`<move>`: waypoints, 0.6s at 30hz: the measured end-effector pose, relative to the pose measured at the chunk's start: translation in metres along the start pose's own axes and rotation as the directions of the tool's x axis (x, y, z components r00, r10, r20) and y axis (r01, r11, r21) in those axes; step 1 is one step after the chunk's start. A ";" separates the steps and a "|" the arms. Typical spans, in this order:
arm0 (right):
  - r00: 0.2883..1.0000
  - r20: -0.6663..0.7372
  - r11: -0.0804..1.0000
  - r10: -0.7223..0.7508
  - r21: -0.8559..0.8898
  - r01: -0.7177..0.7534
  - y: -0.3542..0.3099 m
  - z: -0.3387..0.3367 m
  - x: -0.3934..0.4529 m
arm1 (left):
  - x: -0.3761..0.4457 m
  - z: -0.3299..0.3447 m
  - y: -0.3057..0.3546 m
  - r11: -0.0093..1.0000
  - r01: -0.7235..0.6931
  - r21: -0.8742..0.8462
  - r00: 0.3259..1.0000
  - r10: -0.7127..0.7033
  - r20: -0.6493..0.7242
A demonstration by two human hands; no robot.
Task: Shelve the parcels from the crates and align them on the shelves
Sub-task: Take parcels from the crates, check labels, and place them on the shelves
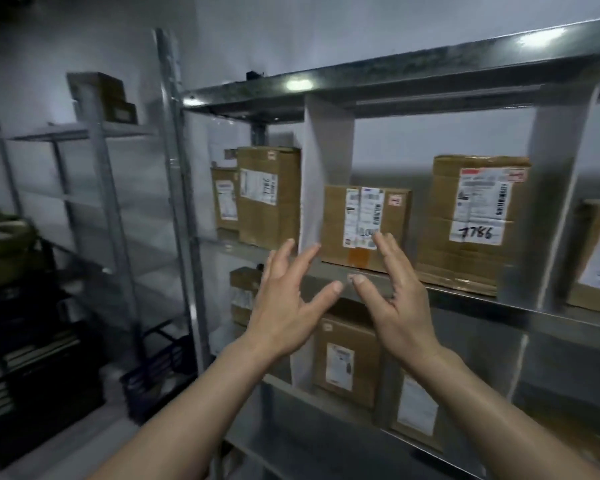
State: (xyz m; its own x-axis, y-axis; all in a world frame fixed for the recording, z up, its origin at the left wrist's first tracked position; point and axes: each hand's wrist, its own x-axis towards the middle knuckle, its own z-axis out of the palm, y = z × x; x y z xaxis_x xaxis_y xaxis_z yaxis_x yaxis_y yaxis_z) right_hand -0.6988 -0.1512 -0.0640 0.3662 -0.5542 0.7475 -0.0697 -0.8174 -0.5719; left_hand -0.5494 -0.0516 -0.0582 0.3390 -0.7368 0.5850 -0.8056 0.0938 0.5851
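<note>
Both hands are raised in front of a metal shelf point(465, 292), palms facing each other, fingers spread and straight, holding nothing. The left hand point(284, 306) is at the shelf's front edge beside a white divider panel point(321, 174); the right hand point(395, 299) has its fingertips overlapping the lower front of a small cardboard parcel point(366, 226), though actual contact cannot be told. That parcel stands on the shelf between the divider and a larger parcel marked 7786 point(471, 223). More parcels point(257, 197) stand left of the divider, and others point(347, 358) on the shelf below. Dark crates point(39, 375) are stacked on the floor at left.
</note>
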 end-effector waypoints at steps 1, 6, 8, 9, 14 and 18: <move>0.999 0.032 1.000 -0.010 -0.003 0.010 -0.001 0.020 0.004 | -0.002 -0.013 -0.015 0.999 0.036 0.026 0.999 -0.035 -0.019; 0.986 0.167 0.999 -0.019 0.039 0.013 -0.001 0.116 0.026 | -0.006 -0.064 -0.091 0.978 0.179 0.105 0.980 -0.168 -0.106; 0.976 0.214 0.997 -0.030 0.077 0.014 0.002 0.155 0.035 | -0.004 -0.081 -0.121 0.964 0.227 0.141 0.968 -0.209 -0.136; 0.972 0.230 0.995 -0.040 0.099 0.018 0.003 0.175 0.040 | -0.002 -0.089 -0.136 0.955 0.253 0.158 0.961 -0.230 -0.151; 0.945 0.318 0.980 -0.075 0.197 0.011 0.017 0.277 0.068 | 0.018 -0.125 -0.213 0.914 0.338 0.223 0.933 -0.295 -0.206; 0.915 0.390 0.974 -0.100 0.228 0.010 0.025 0.346 0.097 | 0.038 -0.149 -0.267 0.885 0.414 0.215 0.898 -0.357 -0.259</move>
State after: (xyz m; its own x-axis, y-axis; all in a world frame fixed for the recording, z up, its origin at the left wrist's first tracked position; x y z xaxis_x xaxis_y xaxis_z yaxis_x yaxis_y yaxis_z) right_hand -0.3440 -0.1710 -0.1233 0.7039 -0.3640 0.6100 0.1471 -0.7654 -0.6265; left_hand -0.2488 -0.0045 -0.1089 0.7176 -0.5211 0.4622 -0.6769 -0.3655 0.6389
